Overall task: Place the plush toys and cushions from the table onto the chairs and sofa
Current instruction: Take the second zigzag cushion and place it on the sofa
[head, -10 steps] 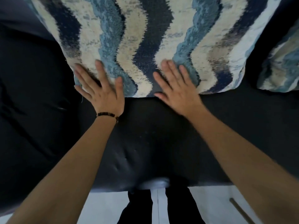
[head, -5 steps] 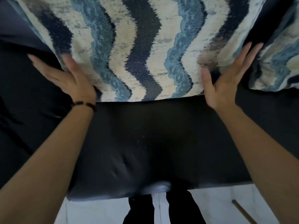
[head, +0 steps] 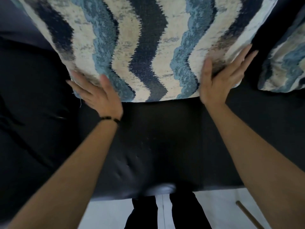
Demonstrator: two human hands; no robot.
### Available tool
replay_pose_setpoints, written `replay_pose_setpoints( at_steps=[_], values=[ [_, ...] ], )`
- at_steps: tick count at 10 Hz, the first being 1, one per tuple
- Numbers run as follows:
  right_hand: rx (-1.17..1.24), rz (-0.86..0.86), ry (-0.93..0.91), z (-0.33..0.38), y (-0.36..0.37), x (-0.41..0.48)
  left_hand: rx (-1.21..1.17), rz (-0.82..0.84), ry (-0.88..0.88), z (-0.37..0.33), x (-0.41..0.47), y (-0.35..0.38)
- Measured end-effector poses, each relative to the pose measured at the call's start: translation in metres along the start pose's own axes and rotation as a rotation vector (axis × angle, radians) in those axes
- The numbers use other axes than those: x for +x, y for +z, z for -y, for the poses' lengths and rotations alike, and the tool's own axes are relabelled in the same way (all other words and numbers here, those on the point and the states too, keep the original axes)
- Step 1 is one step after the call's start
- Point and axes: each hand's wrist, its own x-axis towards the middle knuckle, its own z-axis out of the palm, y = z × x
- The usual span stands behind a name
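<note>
A large cushion [head: 145, 47] with wavy blue, navy and cream stripes stands against the back of the dark sofa [head: 165, 138], its lower edge on the seat. My left hand [head: 99, 96], a beaded bracelet at the wrist, lies flat on the cushion's lower left corner with fingers spread. My right hand [head: 221, 81] cups the lower right corner, thumb on the front face and fingers stretched up along the side. Neither hand grips the fabric.
A second cushion [head: 287, 63] of the same pattern leans at the right, a dark gap apart from the first. The sofa's armrest [head: 24, 113] rises at the left. Below the seat edge are white floor [head: 214, 212], my dark trouser legs [head: 143, 212] and a wooden stick [head: 247, 215].
From flat on the cushion's lower middle, my hands spread outward to its two lower corners. Since half a second ago the left hand has come back inward onto the left corner.
</note>
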Motion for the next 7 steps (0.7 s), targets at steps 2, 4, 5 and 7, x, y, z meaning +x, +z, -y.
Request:
replay_pose_setpoints(
  at_steps=[2,4,5,7],
  values=[
    [-0.089,0.156,0.073,-0.021,0.011,-0.025,-0.004,0.288,0.098,-0.008,-0.027,-0.001],
    [-0.167,0.206,0.063,-0.031,0.02,-0.028,0.034,0.299,0.1,-0.005,-0.022,0.012],
    [-0.21,0.279,0.105,-0.024,0.013,-0.025,0.074,0.364,0.036,-0.009,-0.022,0.001],
    [-0.213,0.536,0.092,0.014,-0.06,-0.018,0.348,0.499,0.23,-0.041,-0.037,-0.08]
  ],
)
